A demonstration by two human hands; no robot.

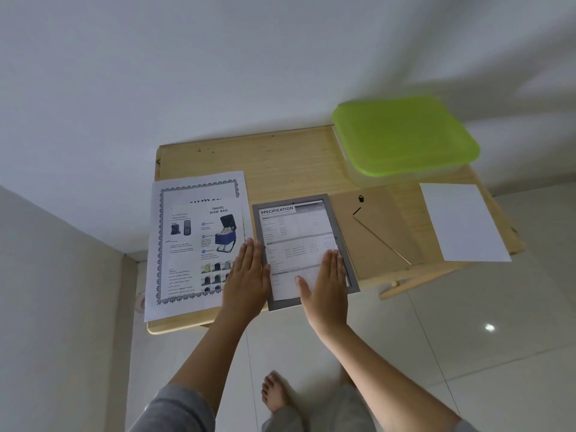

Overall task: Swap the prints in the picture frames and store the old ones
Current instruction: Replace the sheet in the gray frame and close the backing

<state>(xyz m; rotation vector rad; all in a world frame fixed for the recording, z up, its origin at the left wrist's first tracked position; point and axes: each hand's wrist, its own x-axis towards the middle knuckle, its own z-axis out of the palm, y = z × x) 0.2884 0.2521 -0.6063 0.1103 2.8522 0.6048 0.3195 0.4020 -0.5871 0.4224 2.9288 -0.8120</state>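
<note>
At the table's point(280, 163) front edge, the frame point(259, 235) holds the specification sheet point(299, 238); left hand point(247, 275) and right hand point(327, 285) press flat, fingers straight, together. The sheet should sit square before the backing board point(374, 232) goes on.

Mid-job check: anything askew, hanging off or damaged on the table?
Nothing looks spilled or damaged. The blank white sheet lies skewed, and its near right corner pokes just past the table edge. The bordered sheet slightly overhangs the left edge. Either might slip off if nudged.
</note>
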